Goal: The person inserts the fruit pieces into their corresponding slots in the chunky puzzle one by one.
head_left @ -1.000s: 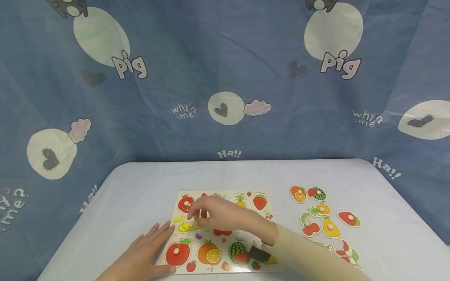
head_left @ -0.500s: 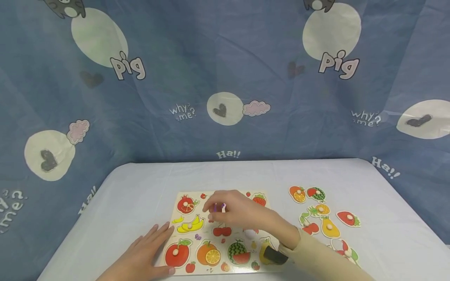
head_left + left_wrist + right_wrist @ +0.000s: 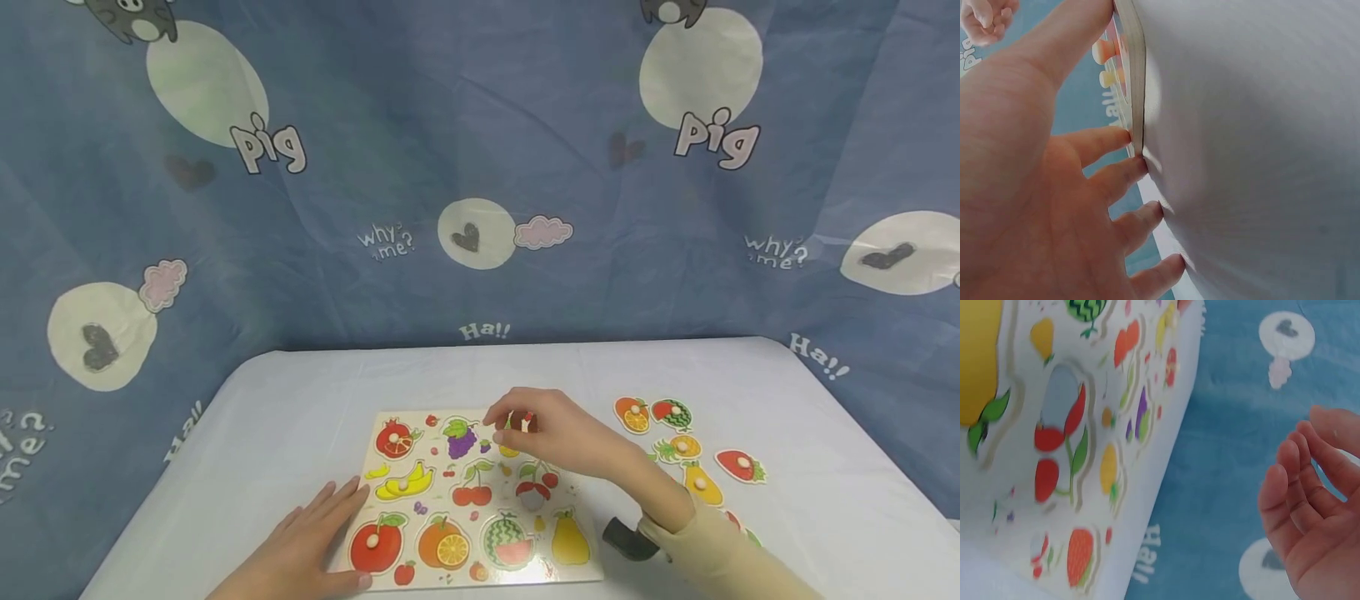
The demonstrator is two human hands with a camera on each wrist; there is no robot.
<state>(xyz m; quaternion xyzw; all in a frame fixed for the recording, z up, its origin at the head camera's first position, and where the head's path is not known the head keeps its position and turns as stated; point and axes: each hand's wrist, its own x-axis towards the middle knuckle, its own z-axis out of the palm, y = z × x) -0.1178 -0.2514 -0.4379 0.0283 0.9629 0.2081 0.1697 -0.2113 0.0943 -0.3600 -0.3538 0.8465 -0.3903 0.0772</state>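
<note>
A fruit puzzle board [image 3: 412,550] lies on the white table. Knobbed pomegranate [image 3: 393,442], banana [image 3: 401,485] and apple [image 3: 375,550] pieces sit along its left side. My left hand [image 3: 303,537] touches the board's left edge, fingers spread and straight, thumb at the lower corner; in the left wrist view, fingertips meet the board's side [image 3: 1137,81]. Above the board's upper right hovers my right hand [image 3: 562,437], fingers loosely bent around nothing, hiding part of the printed pineapple and strawberry. In the right wrist view that hand [image 3: 1316,500] holds nothing and is apart from the board.
Loose knobbed pieces lie right of the board: orange [image 3: 632,415], watermelon [image 3: 671,414], pineapple [image 3: 678,449], strawberry [image 3: 741,467] and pear [image 3: 702,485]. My right sleeve [image 3: 720,546] covers others. A patterned blue cloth [image 3: 480,150] hangs behind the table [image 3: 322,417].
My right hand has left the banana piece and moved right across the board, past the printed grapes, to the upper right. My left hand has stayed at the board's edge.
</note>
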